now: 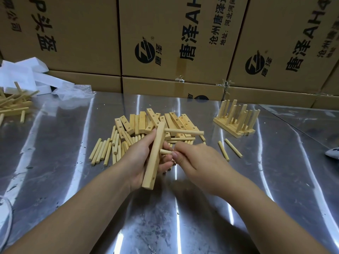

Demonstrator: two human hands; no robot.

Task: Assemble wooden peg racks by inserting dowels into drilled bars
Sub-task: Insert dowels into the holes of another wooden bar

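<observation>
My left hand grips a pale wooden drilled bar, held nearly upright above the table. One dowel sticks out sideways to the right from the bar's upper end. My right hand pinches a second dowel, its tip at the bar's middle. An empty hole shows near the bar's lower end. Behind the hands lie a heap of drilled bars and a spread of loose dowels.
Finished peg racks stand at the right with two stray dowels in front. More wooden pieces lie at the far left by white foam and plastic wrap. Cardboard boxes wall off the back of the shiny metal table.
</observation>
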